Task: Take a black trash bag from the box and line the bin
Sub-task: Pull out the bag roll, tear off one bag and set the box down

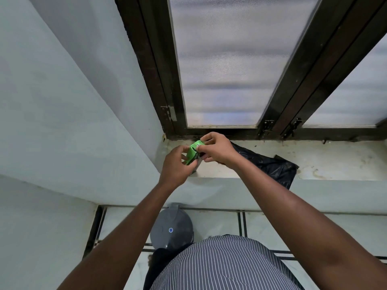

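1. One view only, head-worn, wide-angle; nothing is being shared with a second view.
2. It is looking forward and steeply down along both forearms toward the window sill (326,162).
3. The sill is sitting mid-frame, close, at arm's reach; the frosted window (226,65) is filling the frame above it.
4. Below the sill, the camera is taking in the wearer's striped shirt (222,266) and the floor.

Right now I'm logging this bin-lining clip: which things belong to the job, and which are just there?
Job: green box, black trash bag, grey bin, left hand, right hand.
Just there: window latches, sill.
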